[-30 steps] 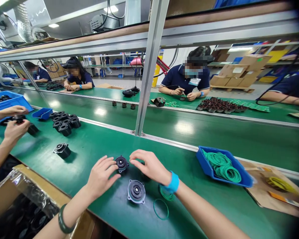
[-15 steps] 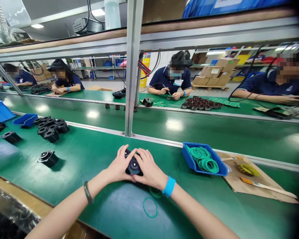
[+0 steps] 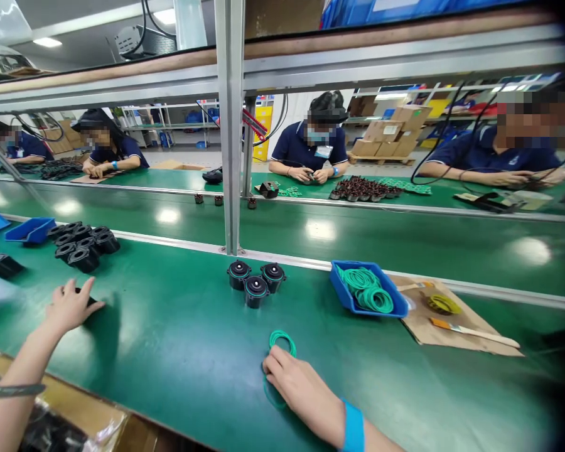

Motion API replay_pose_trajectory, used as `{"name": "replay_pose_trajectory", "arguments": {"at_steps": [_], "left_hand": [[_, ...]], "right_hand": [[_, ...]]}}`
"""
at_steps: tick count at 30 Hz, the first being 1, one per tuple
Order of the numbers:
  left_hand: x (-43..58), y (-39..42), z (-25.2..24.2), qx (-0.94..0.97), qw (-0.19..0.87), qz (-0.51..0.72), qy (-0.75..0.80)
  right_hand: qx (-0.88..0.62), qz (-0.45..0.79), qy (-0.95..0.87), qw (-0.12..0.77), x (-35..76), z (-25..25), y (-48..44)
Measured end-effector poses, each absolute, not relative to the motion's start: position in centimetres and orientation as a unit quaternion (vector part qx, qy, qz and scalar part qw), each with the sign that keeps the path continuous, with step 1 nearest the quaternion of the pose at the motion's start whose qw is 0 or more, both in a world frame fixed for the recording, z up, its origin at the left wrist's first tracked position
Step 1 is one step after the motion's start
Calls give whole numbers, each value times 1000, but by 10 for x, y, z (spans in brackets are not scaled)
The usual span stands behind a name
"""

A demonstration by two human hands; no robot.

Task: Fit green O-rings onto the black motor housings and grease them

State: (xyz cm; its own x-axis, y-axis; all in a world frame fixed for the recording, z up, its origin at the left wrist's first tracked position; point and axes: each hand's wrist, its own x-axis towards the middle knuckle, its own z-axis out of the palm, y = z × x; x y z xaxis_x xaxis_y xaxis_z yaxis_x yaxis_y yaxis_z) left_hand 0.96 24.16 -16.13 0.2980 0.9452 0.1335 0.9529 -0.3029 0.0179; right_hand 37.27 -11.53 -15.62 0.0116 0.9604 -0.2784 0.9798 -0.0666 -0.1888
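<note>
Since three ringed black housings (image 3: 256, 292) stand grouped mid-counter (image 3: 179, 339), those look done; a fourth housing (image 3: 90, 302) under the left hand (image 3: 70, 307) — grip wide, contact unclear — seems left, as may the farther pile (image 3: 83, 243). Right hand (image 3: 292, 378): grip narrow at a loose green ring (image 3: 269, 398), hold unclear.

A metal post (image 3: 230, 138) stands at the far edge of the green bench (image 3: 169, 301), joining a long beam (image 3: 395, 72). Behind, cartons (image 3: 385, 132) are piled on a pallet (image 3: 381, 160) upon pale floor (image 3: 193, 156). Racks (image 3: 176, 127) and a white wall (image 3: 299, 107) are also seen. At upper left, a lamp (image 3: 47, 42) shines.
</note>
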Motion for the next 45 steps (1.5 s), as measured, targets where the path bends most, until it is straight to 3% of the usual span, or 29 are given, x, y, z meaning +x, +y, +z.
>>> {"name": "replay_pose_trajectory", "arguments": {"at_steps": [5, 12, 16, 18, 26, 34, 45], "left_hand": [[27, 205, -165, -864, 0, -59, -500], [137, 77, -180, -929, -133, -164, -302], [160, 49, -188, -880, -318, -286, -208], [158, 48, -191, -863, -349, -315, -184], [141, 54, -193, -889, -267, -347, -131], [140, 55, -198, -903, -113, -397, -117], [145, 38, -188, -891, 2, -442, -103]], "right_hand": [[716, -138, 684, -2, 367, -158, -105], [661, -206, 639, -336, 353, -137, -63], [647, -223, 631, -364, 339, -134, -33], [647, -225, 634, -358, 336, -137, -23], [610, -190, 680, -360, 343, -146, -24], [547, -115, 767, -316, 354, -146, -46], [567, 148, 725, -363, 316, -165, -74]]}}
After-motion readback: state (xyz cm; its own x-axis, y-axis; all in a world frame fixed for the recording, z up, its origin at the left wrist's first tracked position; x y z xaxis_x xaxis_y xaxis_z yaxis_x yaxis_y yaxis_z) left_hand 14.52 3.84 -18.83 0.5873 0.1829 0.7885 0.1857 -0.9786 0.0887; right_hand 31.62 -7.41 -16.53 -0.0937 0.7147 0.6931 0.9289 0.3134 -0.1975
